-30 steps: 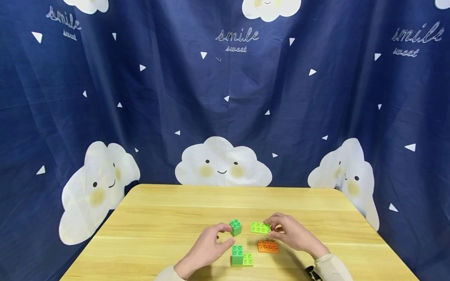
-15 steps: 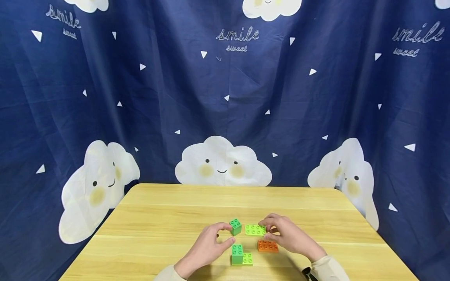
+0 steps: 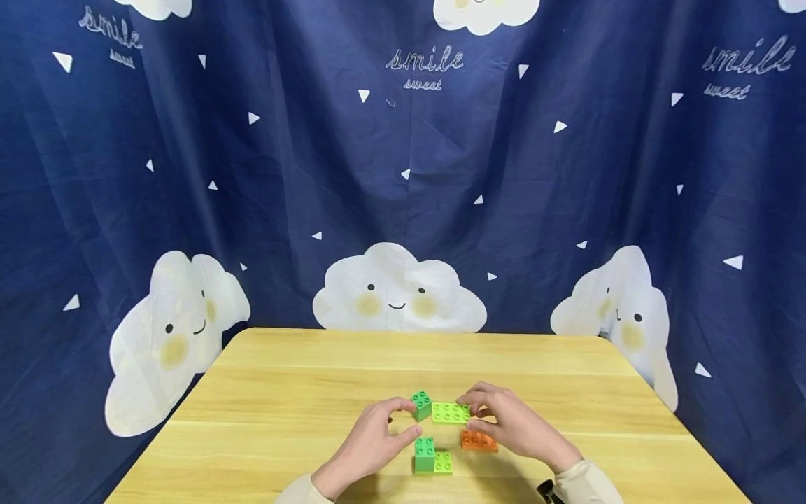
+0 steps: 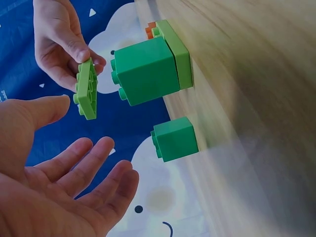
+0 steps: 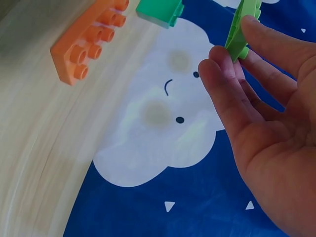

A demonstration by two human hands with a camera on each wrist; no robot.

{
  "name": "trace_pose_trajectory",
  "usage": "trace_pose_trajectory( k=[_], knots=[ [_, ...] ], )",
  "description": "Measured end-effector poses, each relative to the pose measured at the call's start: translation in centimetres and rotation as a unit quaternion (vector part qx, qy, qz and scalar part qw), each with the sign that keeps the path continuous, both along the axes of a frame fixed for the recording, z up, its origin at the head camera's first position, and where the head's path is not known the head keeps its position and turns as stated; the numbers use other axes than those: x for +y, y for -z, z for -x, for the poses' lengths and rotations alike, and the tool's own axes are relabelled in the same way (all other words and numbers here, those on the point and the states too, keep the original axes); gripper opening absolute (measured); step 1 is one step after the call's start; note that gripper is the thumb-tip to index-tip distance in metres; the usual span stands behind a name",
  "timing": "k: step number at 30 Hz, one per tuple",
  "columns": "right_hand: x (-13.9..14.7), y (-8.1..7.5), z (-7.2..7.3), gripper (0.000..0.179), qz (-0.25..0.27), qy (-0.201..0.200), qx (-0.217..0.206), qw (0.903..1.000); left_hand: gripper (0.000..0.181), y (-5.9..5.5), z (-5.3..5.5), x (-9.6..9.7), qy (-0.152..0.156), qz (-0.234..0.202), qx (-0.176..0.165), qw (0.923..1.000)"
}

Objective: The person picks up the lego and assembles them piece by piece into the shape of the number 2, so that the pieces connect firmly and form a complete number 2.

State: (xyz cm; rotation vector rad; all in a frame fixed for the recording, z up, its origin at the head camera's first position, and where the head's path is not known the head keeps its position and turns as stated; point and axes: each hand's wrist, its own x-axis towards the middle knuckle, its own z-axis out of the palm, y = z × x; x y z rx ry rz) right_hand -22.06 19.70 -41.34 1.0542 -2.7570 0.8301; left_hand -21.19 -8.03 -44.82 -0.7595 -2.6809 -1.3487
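My right hand (image 3: 513,423) pinches one end of a flat lime-green building brick (image 3: 446,412) between thumb and fingers. In the left wrist view, this lime brick (image 4: 88,91) is raised off the table. My left hand (image 3: 371,442) holds nothing; its thumb and fingers are spread apart around a gap. Near its fingertips stands a small green brick (image 3: 420,404) with studs on top. Closer to me, another green brick (image 3: 425,458) sits on the left part of a second flat lime brick (image 3: 443,463), whose right studs show.
A flat orange brick (image 3: 478,441) lies on the wooden table (image 3: 302,378), just in front of the right hand. Behind the table hangs a dark blue curtain (image 3: 277,175) with white clouds.
My right hand has moved left with the flat lime brick, bringing it close to the small green brick in the head view. The left hand has stayed in place.
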Motion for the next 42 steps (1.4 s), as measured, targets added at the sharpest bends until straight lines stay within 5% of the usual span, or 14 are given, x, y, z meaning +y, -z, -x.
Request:
trace_pose_trajectory(
  k=[12,20,42],
  knots=[
    [-1.1,0.0,-0.8,0.033,-0.006,-0.012,0.023,0.9996,0.043,-0.3,-0.3,0.4,-0.004,0.014,-0.008,0.9999],
    [-1.7,0.0,-1.2,0.032,-0.004,-0.024,0.000,0.9997,0.047,-0.4,-0.6,0.6,-0.008,0.013,-0.003,0.9999],
    [-2.3,0.4,-1.4,0.033,-0.014,-0.045,0.011,0.9988,0.035,-0.3,-0.8,0.7,-0.011,0.031,0.001,0.9994]
  ],
)
